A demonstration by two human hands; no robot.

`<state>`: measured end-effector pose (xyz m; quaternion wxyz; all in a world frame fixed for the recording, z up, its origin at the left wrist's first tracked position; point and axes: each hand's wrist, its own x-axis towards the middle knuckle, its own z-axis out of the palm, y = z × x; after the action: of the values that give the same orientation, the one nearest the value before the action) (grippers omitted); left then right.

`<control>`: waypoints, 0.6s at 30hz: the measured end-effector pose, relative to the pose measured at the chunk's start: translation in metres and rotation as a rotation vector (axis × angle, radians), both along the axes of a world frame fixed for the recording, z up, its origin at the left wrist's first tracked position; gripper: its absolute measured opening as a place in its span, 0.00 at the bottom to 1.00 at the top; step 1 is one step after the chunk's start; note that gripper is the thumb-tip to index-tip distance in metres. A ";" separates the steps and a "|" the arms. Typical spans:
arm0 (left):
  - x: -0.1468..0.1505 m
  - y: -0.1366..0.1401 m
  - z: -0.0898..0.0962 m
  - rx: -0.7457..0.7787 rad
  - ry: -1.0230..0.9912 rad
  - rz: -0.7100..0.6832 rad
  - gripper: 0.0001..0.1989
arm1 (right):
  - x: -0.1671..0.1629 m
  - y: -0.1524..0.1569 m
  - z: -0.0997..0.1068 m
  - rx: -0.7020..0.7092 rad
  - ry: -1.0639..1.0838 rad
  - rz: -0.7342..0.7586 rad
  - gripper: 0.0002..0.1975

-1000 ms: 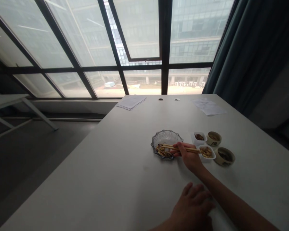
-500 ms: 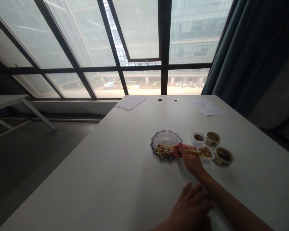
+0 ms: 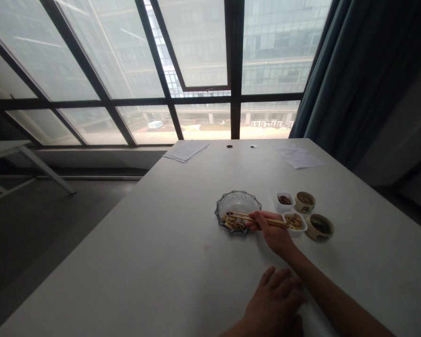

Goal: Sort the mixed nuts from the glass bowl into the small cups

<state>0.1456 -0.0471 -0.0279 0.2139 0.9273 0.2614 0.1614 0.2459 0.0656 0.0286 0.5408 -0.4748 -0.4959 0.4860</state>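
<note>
A pair of chopsticks [image 3: 243,216] is gripped in my right hand [image 3: 272,229], closed around them. Their tips reach over the clear, scalloped glass bowl [image 3: 238,199]. A small dark bit shows at the tips, too small to name. Brownish dried pieces [image 3: 234,223] lie in the near side of that bowl. Lower down, my left hand [image 3: 275,297] is over the table by my right forearm, its fingers loosely bent and slightly apart, holding nothing. Just beyond my right hand stands a white plastic tub [image 3: 304,227] with yellowish-brown pieces, partly hidden by the hand.
Behind that tub is another white tub [image 3: 277,206] with dark reddish pieces. Two beige ceramic bowls [image 3: 310,208], [image 3: 319,236] stand to the right. Paper sheets [image 3: 185,152] and more paper [image 3: 298,157] lie toward the table's far edge, near the windows.
The whole view has shifted slightly, so the table things appear a little further left. The chopsticks stay over the glass bowl, and both hands keep nearly the same pose.
</note>
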 end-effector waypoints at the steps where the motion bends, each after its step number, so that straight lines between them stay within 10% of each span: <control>1: 0.000 0.000 0.000 0.003 0.000 0.001 0.16 | -0.001 0.000 0.000 0.000 0.002 0.007 0.29; 18: 0.000 -0.001 0.000 0.011 -0.029 0.018 0.16 | -0.003 0.000 0.000 -0.028 0.061 -0.036 0.30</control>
<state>0.1460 -0.0484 -0.0283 0.2112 0.9235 0.2660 0.1782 0.2432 0.0654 0.0287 0.5577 -0.4758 -0.4638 0.4975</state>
